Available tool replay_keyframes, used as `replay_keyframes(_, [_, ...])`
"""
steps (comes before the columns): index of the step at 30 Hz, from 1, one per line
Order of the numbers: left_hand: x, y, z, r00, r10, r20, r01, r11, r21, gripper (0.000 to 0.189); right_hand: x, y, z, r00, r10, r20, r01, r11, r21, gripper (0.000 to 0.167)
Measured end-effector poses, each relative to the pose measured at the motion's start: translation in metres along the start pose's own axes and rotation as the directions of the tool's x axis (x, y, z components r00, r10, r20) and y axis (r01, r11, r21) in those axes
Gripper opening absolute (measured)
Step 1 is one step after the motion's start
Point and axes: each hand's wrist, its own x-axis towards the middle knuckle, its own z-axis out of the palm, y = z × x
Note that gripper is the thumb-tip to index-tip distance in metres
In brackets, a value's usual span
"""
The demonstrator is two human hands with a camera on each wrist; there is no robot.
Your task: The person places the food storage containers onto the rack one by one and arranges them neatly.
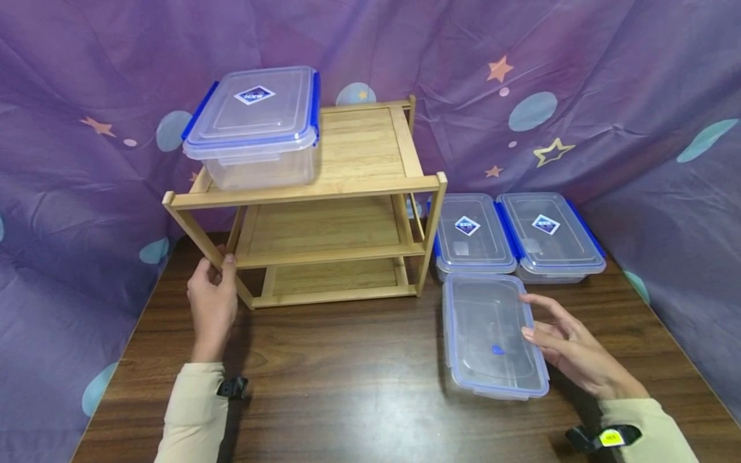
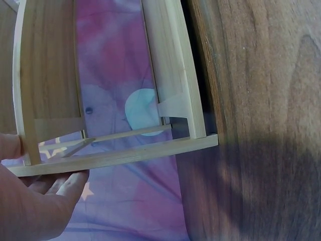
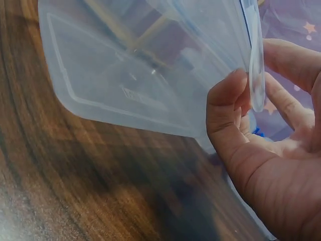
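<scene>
My left hand (image 1: 213, 302) grips the left front leg of a three-tier bamboo rack (image 1: 367, 145) at the height of its middle shelf. In the left wrist view the thumb lies on one side of the wooden frame (image 2: 125, 153) and the fingers curl under the other. At the right, my right hand (image 1: 579, 354) pinches the right long edge of a clear plastic food container (image 1: 483, 321). Its lid has a blue seal line and a small blue valve. The right wrist view shows the thumb and fingers at the rim, with the container's see-through body (image 3: 110, 90) over the tabletop.
A larger lidded container (image 1: 260, 122) with blue clips sits on the left of the rack's top shelf. Two labelled containers, one (image 1: 471, 235) beside the other (image 1: 550, 231), stand behind the held one. A purple patterned cloth (image 1: 451, 58) hangs behind the wooden table (image 1: 324, 379).
</scene>
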Motion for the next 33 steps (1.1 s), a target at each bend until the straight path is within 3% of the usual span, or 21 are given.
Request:
replay_keyframes(14, [0.000, -0.001, 0.000, 1.000, -0.002, 0.000, 0.002, 1.000, 0.008, 0.039, -0.007, -0.024, 0.015, 0.994, -0.108, -0.009, 0.108, 0.978, 0.178, 0.060])
replay_keyframes(21, [0.000, -0.001, -0.001, 1.000, 0.000, 0.012, 0.000, 1.000, -0.002, 0.039, -0.006, -0.045, 0.020, 0.986, -0.164, -0.012, 0.160, 0.943, 0.292, 0.062])
replay_keyframes(28, [0.001, -0.003, 0.000, 1.000, -0.003, -0.007, 0.003, 1.000, -0.006, 0.039, 0.005, -0.069, 0.020, 0.977, -0.208, -0.044, 0.210, 0.916, 0.340, 0.062])
replay_keyframes(33, [0.001, -0.003, 0.001, 1.000, -0.004, -0.007, 0.004, 1.000, -0.004, 0.039, 0.016, -0.086, 0.020, 0.963, -0.264, -0.061, 0.265, 0.872, 0.411, 0.060])
